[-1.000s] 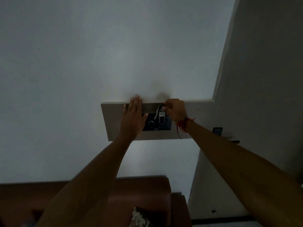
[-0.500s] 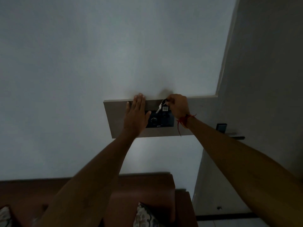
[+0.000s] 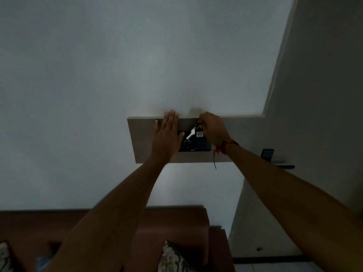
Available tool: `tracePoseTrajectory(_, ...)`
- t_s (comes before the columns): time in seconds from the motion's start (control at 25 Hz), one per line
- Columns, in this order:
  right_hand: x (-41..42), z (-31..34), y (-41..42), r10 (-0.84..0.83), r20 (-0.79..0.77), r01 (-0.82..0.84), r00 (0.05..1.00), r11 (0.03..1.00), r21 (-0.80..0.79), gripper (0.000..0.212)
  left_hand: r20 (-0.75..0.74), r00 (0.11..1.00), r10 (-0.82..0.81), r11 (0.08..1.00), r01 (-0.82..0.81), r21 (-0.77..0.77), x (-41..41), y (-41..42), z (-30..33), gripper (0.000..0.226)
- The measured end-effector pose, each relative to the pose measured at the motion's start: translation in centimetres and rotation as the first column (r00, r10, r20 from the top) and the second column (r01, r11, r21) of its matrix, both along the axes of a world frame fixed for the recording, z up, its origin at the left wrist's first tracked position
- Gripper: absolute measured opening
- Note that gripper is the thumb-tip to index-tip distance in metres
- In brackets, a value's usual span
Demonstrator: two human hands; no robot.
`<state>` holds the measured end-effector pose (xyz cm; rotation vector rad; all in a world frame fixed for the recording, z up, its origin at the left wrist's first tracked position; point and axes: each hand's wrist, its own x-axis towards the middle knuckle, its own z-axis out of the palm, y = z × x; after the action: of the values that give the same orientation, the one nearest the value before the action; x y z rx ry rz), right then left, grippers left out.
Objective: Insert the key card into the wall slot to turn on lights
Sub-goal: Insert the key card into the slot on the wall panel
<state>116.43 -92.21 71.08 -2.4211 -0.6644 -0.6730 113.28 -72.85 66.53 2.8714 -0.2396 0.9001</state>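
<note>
While pinching the key card (image 3: 199,133) from above, with a metal key (image 3: 191,134) dangling off the same ring, risks snagging: could miss the wall slot (image 3: 200,143) in this dimness, or jam the key between card and dark switch plate (image 3: 193,143), judging by how close both hang. Right hand (image 3: 213,128) clenched on the card's top, holding it just over the plate, apparently not yet seated. Left hand (image 3: 168,135) open and flat, gripping nothing, pressed against the pale panel (image 3: 141,138) just beside the plate, thumb touching its left edge.
</note>
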Motion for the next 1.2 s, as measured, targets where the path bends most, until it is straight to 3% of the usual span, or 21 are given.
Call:
tracePoseTrajectory(0.16, 0.3, -0.7, -1.0, -0.027, 0.001, 0.026, 1.0, 0.997, 0.067, 0.023, 0.012, 1.0, 0.001, 1.0, -0.001, -0.001, 0.1, 0.1, -0.1, 0.076)
tracePoseTrajectory(0.28, -0.1, -1.3, -0.6, -0.074, 0.102, 0.079, 0.992, 0.996, -0.047, 0.013, 0.03, 0.999, 0.015, 1.0, -0.015, -0.009, 0.2, -0.2, -0.5, 0.076)
tracePoseTrajectory(0.48, -1.0, -1.7, 0.2, -0.063, 0.254, 0.118, 0.965, 0.971, -0.207, 0.021, 0.071, 0.996, 0.052, 0.999, -0.051, -0.015, 0.6, -0.6, -1.0, 0.075)
tracePoseTrajectory(0.64, -0.9, -1.3, 0.1, -0.053, 0.254, 0.118, 0.966, 0.962, -0.246, 0.021, 0.073, 0.995, 0.071, 0.997, -0.068, -0.037, 0.6, -1.1, -1.1, 0.076)
tracePoseTrajectory(0.88, -0.9, -1.7, 0.5, -0.085, 0.244, 0.124, 0.966, 0.981, -0.152, 0.021, 0.06, 0.994, 0.087, 0.996, -0.085, -0.028, 0.6, -1.2, -1.1, 0.076)
tracePoseTrajectory(1.2, -1.3, -2.3, 0.1, -0.105, 0.142, 0.126, 0.984, 0.981, -0.147, 0.027, 0.051, 0.99, 0.132, 0.991, -0.133, 0.027, 0.3, -1.0, -1.0, 0.072)
